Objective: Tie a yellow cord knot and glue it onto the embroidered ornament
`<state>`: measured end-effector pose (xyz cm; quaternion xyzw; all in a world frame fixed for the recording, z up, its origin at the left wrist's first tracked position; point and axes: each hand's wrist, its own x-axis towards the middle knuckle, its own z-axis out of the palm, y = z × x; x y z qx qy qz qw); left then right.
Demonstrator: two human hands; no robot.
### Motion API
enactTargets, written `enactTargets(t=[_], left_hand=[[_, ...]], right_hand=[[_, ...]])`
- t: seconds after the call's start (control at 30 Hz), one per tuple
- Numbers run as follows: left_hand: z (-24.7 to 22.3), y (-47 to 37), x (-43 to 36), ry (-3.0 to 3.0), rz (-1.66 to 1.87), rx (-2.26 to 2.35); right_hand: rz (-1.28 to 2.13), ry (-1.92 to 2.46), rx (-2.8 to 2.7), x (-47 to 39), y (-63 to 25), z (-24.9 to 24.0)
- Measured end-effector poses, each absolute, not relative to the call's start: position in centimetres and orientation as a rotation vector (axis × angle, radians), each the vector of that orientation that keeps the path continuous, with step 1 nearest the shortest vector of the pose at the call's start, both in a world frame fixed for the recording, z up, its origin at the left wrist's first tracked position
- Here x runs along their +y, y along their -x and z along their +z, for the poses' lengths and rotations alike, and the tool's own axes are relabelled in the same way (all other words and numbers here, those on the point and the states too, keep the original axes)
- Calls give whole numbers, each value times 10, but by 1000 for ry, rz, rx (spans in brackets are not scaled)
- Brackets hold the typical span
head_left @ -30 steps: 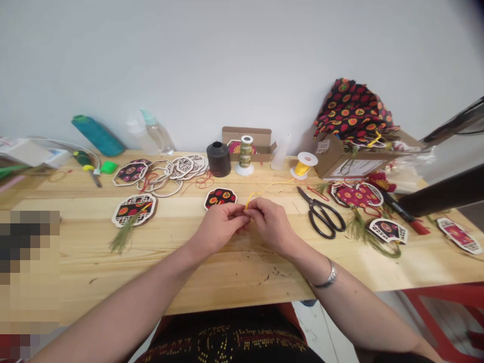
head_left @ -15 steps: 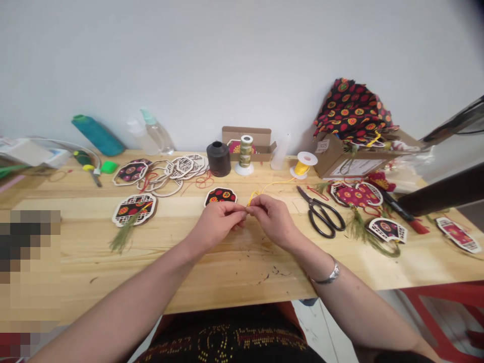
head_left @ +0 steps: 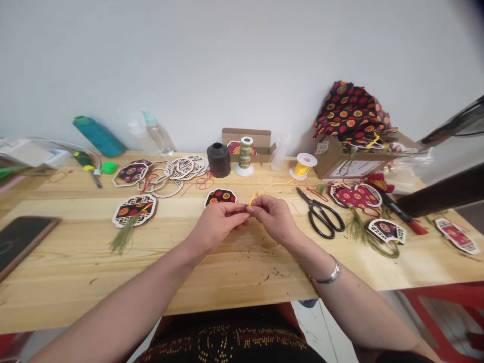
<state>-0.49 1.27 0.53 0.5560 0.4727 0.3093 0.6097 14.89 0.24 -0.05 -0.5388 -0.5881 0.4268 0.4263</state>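
Observation:
My left hand [head_left: 219, 224] and my right hand [head_left: 274, 219] meet fingertip to fingertip above the table. Both are closed in a pinch on a yellow cord [head_left: 254, 196], whose held part is mostly hidden by the fingers. From there the cord runs back to a white spool of yellow cord [head_left: 303, 165]. Just behind my left hand lies a black patterned ornament [head_left: 221, 195] with a pale rim, partly covered by the hand. Black-handled scissors [head_left: 321, 217] rest to the right of my right hand.
A black thread cone [head_left: 219, 160] and a gold thread spool [head_left: 245, 151] stand at the back. Ornaments [head_left: 134, 210] and wooden frames [head_left: 187, 167] lie left. A phone [head_left: 22, 242] is at far left. Right are a cardboard box [head_left: 351, 164], a tasselled ornament [head_left: 385, 231] and a black pole [head_left: 446, 186].
Both hands stay pinched together in nearly the same place, with only slight finger movement. The phone at the far left, pixelated before, now shows clearly.

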Motion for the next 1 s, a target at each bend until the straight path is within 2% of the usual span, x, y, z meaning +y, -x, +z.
enactTargets(t=[0.3,0.63,1.0], left_hand=[[8,2,12,-1349,767,1204],[2,4,12,-1125,799,1021],[0,4,12,-1065,786,964]], right_hand=[[1177,1346,-1369,3,-147,-1],[1374,1247,-1177,4,-150,3],[1417,1203,-1147,3,-150,4]])
